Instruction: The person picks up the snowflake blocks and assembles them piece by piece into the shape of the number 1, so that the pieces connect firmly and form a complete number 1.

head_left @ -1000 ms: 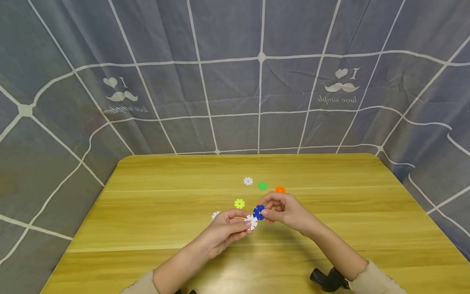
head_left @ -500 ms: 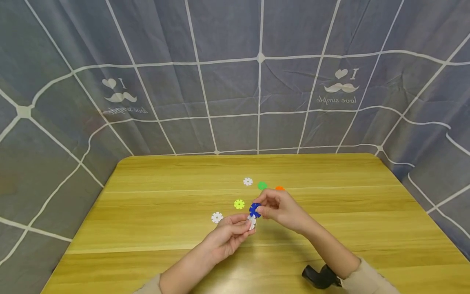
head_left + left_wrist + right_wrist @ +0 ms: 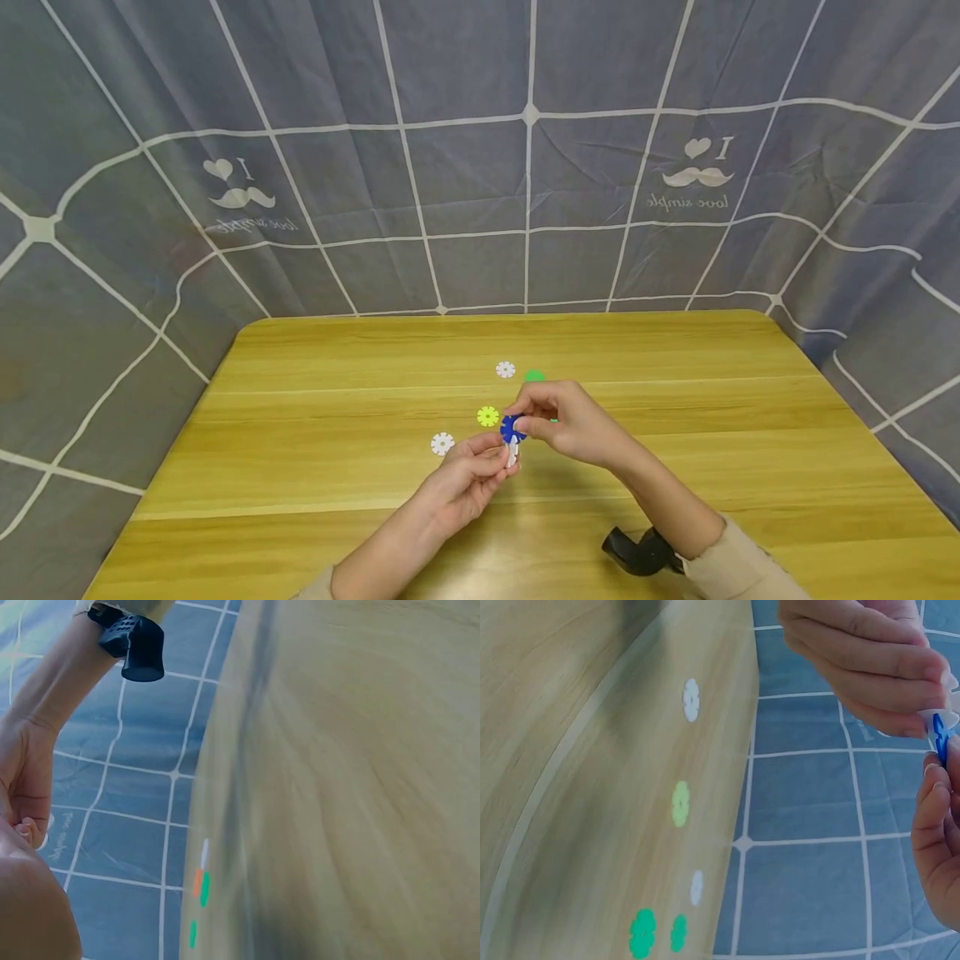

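In the head view, my left hand point(image 3: 465, 485) pinches a white notched plastic disc point(image 3: 513, 452) between thumb and fingers. My right hand point(image 3: 573, 427) holds a blue notched disc point(image 3: 510, 430) just above it. The two discs meet edge to edge, the white one turned nearly edge-on. From the right wrist view, the blue disc point(image 3: 940, 739) stands against the white disc point(image 3: 951, 718) between both hands; whether their slots are interlocked I cannot tell. In the left wrist view the left hand point(image 3: 34, 907) shows only partly, and the held discs are hidden.
On the wooden table point(image 3: 315, 433) lie a yellow disc point(image 3: 487, 416), a white disc point(image 3: 442, 443), another white disc point(image 3: 506, 369) and a green disc point(image 3: 534, 376). The left wrist view also shows an orange disc point(image 3: 198, 882). A black device point(image 3: 637, 552) sits at the right wrist.
My right hand has moved left with the blue disc, until it sits above the white one. The white disc has turned from face-on to nearly edge-on.
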{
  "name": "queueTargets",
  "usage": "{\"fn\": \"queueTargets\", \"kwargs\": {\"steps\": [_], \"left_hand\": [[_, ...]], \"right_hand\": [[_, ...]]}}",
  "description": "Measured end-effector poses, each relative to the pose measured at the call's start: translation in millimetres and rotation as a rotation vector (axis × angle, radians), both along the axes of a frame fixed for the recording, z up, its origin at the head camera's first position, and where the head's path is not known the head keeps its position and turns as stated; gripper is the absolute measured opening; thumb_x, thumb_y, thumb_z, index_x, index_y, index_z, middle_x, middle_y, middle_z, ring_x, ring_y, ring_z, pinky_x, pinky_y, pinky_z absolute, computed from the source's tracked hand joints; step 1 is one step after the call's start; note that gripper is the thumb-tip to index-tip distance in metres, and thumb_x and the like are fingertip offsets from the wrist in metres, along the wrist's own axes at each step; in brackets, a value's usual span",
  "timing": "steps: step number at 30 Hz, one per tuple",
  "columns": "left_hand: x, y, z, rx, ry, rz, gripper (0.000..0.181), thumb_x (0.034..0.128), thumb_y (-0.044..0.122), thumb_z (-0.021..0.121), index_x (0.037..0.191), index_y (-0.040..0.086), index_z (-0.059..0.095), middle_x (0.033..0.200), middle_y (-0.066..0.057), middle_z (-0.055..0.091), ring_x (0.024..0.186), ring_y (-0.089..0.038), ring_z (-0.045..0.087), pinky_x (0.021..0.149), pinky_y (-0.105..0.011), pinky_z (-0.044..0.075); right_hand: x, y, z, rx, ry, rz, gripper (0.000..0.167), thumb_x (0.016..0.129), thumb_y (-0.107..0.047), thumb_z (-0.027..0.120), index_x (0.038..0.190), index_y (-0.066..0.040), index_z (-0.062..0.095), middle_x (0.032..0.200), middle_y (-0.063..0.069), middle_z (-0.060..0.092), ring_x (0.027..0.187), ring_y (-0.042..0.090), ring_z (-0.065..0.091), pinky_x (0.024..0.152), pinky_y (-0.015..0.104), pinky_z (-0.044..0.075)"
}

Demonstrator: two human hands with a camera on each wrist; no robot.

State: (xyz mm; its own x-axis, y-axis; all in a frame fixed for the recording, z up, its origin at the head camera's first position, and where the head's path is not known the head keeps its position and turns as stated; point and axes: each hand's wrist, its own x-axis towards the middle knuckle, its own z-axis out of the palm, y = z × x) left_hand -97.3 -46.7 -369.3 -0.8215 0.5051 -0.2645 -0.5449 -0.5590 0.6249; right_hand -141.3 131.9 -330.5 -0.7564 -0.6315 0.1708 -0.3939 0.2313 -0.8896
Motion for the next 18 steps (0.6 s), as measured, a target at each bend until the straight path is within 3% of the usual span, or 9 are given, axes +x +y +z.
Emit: {"fn": "queueTargets", "kwargs": {"steps": [12,18], "left_hand": [[-0.4,-4.4,-7.1,0.001,-0.012,-0.010,0.022,0.0938,-0.009,0.041,0.115,-0.011,0.046,0.087,-0.007,0.063,0.073,-0.009,0.065,0.070,-0.010,0.050],[-1.8,-6.4,-14.3,-0.031,0.043,-0.013,0.024,0.0935,-0.007,0.046,0.117,-0.012,0.045,0.089,-0.007,0.064,0.077,-0.009,0.065,0.074,-0.012,0.050]], "right_hand": [[-4.6,2,-8.1,-0.034,-0.128,-0.026,0.014,0.086,0.002,0.062,0.099,0.006,0.066,0.084,0.013,0.066,0.072,0.017,0.061,0.066,0.027,0.055],[-7.7,2,-12.6,-0.049,-0.181,-0.030,0.017,0.087,0.000,0.062,0.102,0.008,0.065,0.088,0.015,0.066,0.071,0.013,0.060,0.065,0.026,0.055]]}}
